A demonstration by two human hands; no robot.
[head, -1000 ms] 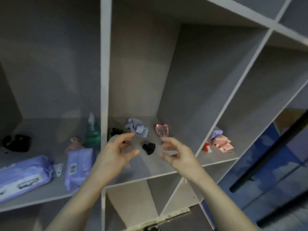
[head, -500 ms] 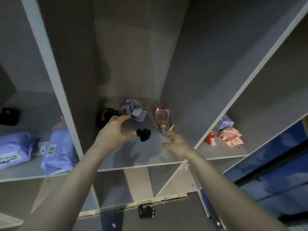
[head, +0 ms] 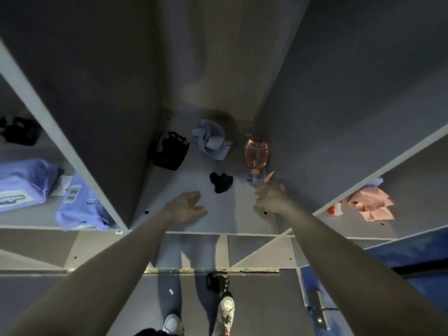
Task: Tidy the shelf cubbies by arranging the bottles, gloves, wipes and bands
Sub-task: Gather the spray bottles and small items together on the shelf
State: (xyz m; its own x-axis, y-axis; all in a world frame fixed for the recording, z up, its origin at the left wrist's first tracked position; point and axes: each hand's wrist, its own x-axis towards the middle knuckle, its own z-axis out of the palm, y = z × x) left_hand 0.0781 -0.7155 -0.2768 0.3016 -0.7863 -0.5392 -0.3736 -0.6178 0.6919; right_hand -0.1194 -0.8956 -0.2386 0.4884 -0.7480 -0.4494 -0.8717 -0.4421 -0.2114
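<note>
In the middle cubby (head: 218,221) a pink spray bottle (head: 257,152) lies on its side against the right wall, nozzle towards me. My right hand (head: 269,197) has its fingers curled around the bottle's spray head. A small black band (head: 221,182) lies just left of that hand. Further back are a crumpled purple cloth (head: 210,139) and a black glove (head: 169,151). My left hand (head: 187,206) hovers over the shelf floor near the front edge, fingers relaxed, holding nothing.
The left cubby holds two purple wipes packs (head: 23,184) (head: 80,206) and a black item (head: 21,130). The right cubby holds pink gloves (head: 371,206), a purple cloth (head: 375,183) and a small red-and-white bottle (head: 335,209). My legs and shoes (head: 225,309) show below.
My view has tipped downward and closer to the middle cubby. My right hand has closed on the bottle's spray head. My left hand has dropped back towards the shelf's front edge.
</note>
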